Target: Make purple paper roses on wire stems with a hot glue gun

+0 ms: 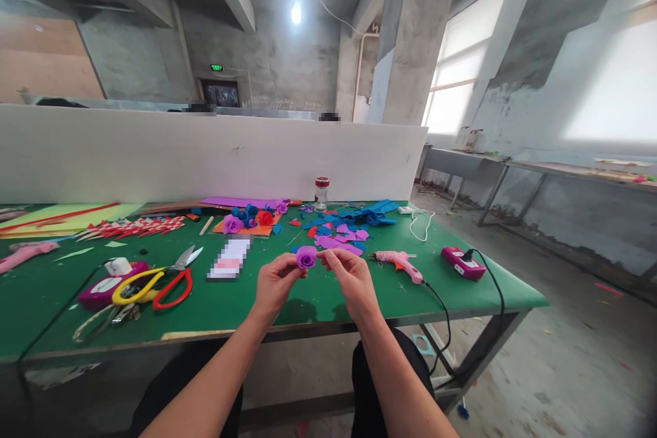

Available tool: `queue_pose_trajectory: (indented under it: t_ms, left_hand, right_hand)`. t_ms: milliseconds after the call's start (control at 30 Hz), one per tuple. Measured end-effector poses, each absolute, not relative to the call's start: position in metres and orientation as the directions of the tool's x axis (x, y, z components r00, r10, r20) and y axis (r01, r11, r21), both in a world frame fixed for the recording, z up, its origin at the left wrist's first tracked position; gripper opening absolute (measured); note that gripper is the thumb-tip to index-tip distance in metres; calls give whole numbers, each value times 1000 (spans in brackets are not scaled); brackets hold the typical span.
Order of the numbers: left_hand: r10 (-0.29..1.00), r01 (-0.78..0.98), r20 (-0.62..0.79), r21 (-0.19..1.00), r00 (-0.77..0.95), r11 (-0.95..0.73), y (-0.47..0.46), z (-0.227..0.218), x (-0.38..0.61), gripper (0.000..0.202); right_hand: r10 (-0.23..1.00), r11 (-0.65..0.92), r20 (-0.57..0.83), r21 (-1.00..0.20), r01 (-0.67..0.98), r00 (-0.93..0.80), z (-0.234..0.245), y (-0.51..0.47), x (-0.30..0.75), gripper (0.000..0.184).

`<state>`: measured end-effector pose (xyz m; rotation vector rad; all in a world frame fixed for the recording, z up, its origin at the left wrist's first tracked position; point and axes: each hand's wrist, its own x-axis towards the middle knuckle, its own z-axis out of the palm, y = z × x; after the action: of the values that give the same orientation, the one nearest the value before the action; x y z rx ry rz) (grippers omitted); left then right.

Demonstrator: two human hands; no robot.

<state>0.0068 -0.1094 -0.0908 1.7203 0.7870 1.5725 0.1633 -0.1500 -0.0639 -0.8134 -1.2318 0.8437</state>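
A purple paper rose [306, 257] sits over the green table, its coiled petals facing me. My left hand [277, 284] is closed on it from the left, thumb and fingers pinched at its base. At the rose's right edge, my right hand [352, 280] has thumb and forefinger pressed together; anything between them is too small to make out. Purple petal pieces [339, 244] lie just behind my hands, mixed with blue ones. A pink glue gun [403, 263] rests to the right of my right hand, its nozzle pointing left.
Scissors [174, 280] with yellow and red handles lie left, by a purple box [102, 287]. Finished paper flowers [249, 217] and a red-lidded glass jar [321, 195] stand farther back. Another purple box [462, 263] with a cord is right. A white partition [205, 154] closes off the rear.
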Motion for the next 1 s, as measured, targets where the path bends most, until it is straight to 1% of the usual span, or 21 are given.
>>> queue_pose_trajectory:
  t_ms: [300,467,633,800,1000]
  left_hand:
    - [798,-11,587,806,134,-591,-109,-92,6,18]
    - [793,4,594,800,134,-600,-108,-93,6,19]
    - [800,1,584,808,140,-590,-110,-91,7,15]
    - [800,11,587,805,128,-593,-111,-90,7,17]
    - [788,30,599,793,142,-608,-110,-90,7,13]
  right_hand:
    - [886,461,453,-882,-100,93,-69,-147,160,23]
    - [865,496,492,-868,-17,99,-69,-147,161,24]
    - [839,519,528,-849,99,133,-66,-149,162,22]
    - [860,494,499,-866,74,109,-65,-150,165,26]
    - [853,509,515,-857,84,85,-66,-148,166,22]
